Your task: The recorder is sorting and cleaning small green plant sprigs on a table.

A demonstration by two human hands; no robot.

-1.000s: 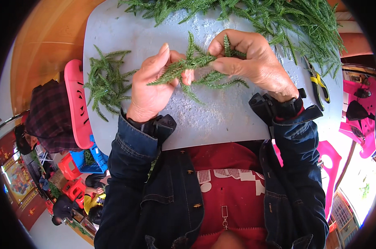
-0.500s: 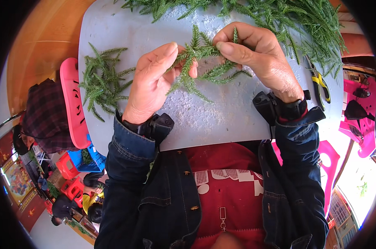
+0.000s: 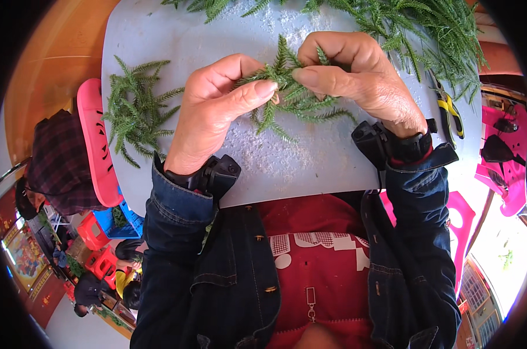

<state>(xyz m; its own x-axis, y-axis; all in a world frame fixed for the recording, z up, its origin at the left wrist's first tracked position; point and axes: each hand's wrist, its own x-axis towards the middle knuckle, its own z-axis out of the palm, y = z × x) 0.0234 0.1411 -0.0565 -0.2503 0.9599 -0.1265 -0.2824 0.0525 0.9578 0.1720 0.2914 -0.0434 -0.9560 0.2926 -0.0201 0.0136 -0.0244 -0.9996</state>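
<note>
A green artificial fir sprig [image 3: 284, 119] with several needled twigs is held above the table by both my hands. My left hand [image 3: 214, 104] pinches its left side between thumb and fingers. On the other side my right hand [image 3: 356, 75] grips it, thumb pressed against the bent fingers, and a twig tip pokes up between them. The sprig's middle is partly covered by my fingertips. A small bunch of similar green sprigs [image 3: 140, 110] lies left of my left hand. Beyond my hands a large heap of green sprigs [image 3: 403, 35] spreads along the table's far side.
White flecks are scattered over the grey table [image 3: 263, 180]. Pliers with yellow and black handles [image 3: 449, 113] lie near its right edge. A pink chair [image 3: 95, 139] and a blue crate [image 3: 121, 224] stand at left; other people sit beyond. Pink chairs [image 3: 508, 157] are at right.
My left thumb has come down onto the sprig, and the left hand has closed and shifted right, nearer my right hand. The right hand keeps its grip. The view has moved slightly.
</note>
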